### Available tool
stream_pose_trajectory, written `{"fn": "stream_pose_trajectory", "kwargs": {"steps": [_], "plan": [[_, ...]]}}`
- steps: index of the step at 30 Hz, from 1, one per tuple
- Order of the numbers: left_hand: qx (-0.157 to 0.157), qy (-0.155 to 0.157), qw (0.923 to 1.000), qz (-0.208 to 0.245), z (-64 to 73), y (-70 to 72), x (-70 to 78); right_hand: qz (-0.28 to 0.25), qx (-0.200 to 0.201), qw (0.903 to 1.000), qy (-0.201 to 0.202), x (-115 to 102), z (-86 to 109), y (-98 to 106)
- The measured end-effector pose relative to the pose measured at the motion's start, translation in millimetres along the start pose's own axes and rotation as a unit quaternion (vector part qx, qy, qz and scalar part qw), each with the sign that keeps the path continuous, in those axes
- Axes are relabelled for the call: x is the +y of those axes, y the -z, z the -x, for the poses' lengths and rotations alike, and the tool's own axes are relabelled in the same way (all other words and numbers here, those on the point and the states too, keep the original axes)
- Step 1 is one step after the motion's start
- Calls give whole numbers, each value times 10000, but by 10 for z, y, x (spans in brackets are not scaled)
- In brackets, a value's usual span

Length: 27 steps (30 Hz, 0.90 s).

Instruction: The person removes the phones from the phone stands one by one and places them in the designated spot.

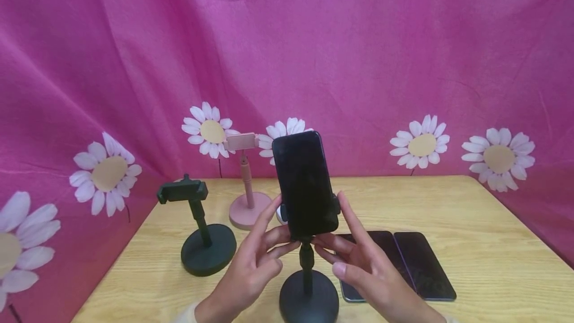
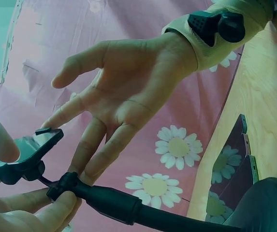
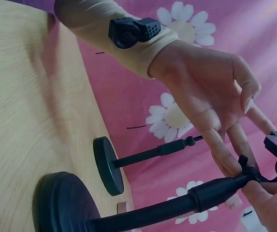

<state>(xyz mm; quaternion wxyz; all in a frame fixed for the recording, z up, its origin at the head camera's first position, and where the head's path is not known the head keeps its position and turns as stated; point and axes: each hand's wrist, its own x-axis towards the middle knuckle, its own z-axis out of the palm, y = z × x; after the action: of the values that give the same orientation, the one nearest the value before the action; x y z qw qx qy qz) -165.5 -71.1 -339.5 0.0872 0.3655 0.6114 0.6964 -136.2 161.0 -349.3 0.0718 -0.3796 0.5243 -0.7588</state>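
A black smartphone [image 1: 305,183] stands upright, slightly tilted, in the clamp of a black phone stand [image 1: 309,298]. My left hand [image 1: 251,263] is at the stand's left side, index fingertip at the clamp's side and other fingertips at the joint beneath the phone. Mirroring it, my right hand [image 1: 372,273] puts its index fingertip at the clamp's right side and further fingertips on the joint. Both thumbs stay off the stand. In the left wrist view the right hand's fingers [image 2: 92,145] reach out nearly straight. A small wing-shaped knob [image 3: 243,160] shows on the joint.
A dark green phone stand [image 1: 208,250] and a pink phone stand [image 1: 248,211] stand at the left and back left. Two dark phones [image 1: 423,263] lie side by side, partly behind my right hand. A pink flowered cloth [image 1: 358,64] hangs around the wooden table [image 1: 484,243].
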Motion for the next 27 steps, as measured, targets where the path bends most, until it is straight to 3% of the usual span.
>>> {"fn": "stream_pose_trajectory", "kwargs": {"steps": [6,10,15,21,24,27], "plan": [[-8,19,9998,-206,-8,-31,-53,134,85,9998,79,23,21,34],[186,80,9959,-884,-44,-26,-57,549,346,9978,-115,7,29,23],[525,113,9812,-1855,-111,5,-51,1064,636,9914,-419,10,40,-23],[779,1,9652,-2497,-212,21,-23,1272,651,9897,-75,47,31,-54],[814,-202,9547,-2854,-249,22,16,1243,666,9900,-27,53,32,-61],[658,-354,9441,-3211,-275,44,85,1198,641,9907,12,62,35,-62]]}}
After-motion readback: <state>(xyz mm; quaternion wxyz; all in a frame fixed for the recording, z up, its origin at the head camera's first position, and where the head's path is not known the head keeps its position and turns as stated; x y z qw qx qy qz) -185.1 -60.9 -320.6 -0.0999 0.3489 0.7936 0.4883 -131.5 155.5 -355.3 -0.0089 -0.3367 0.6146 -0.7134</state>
